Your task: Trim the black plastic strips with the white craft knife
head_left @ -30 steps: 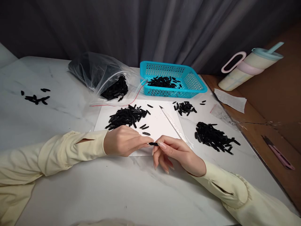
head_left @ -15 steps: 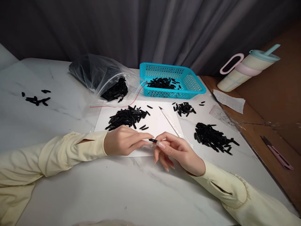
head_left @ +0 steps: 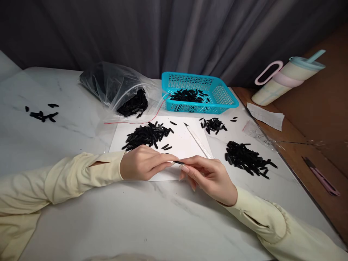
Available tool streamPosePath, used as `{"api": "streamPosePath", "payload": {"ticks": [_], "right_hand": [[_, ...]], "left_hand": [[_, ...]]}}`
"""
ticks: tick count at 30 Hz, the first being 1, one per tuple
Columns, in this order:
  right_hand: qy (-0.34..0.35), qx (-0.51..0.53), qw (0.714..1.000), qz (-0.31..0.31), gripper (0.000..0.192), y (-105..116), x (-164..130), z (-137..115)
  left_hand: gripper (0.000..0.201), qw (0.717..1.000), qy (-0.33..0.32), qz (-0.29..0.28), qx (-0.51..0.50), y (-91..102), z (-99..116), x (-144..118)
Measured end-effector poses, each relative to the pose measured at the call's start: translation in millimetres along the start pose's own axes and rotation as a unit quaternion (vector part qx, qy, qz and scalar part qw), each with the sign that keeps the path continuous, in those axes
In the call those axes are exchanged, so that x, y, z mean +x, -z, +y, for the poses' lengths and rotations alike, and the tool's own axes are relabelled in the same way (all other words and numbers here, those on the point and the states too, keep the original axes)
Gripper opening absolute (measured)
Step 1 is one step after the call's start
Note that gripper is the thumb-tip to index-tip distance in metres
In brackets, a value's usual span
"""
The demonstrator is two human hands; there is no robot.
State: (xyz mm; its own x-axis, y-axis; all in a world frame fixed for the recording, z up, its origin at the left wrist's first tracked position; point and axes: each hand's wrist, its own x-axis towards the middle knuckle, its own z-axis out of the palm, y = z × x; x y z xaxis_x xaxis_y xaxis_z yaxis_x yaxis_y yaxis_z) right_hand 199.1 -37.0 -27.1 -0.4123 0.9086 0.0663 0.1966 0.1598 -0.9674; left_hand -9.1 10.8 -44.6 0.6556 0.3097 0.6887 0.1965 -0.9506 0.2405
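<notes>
Fingertips of both hands pinch a small, slim black piece (head_left: 178,162).

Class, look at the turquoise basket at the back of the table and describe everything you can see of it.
The turquoise basket is a shallow rectangular tray that looks like plastic, with walls pierced by a fine lattice and a smooth rolled rim. It stands upright on the white marbled table, just behind the white sheet and beside the clear plastic bag. A low heap of small black pieces lies inside, toward its left end. The bag's edge seems to reach its left wall; neither hand touches it.
</notes>
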Motion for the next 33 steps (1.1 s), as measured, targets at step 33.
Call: {"api": "streamPosePath", "payload": {"ticks": [33], "right_hand": [[0.053, -0.528, 0.814, 0.236, 0.026, 103.9, 126.0, -17.6]], "left_hand": [[0.023, 0.997, 0.071, 0.002, 0.03, -6.1, -3.2, -2.3]]}}
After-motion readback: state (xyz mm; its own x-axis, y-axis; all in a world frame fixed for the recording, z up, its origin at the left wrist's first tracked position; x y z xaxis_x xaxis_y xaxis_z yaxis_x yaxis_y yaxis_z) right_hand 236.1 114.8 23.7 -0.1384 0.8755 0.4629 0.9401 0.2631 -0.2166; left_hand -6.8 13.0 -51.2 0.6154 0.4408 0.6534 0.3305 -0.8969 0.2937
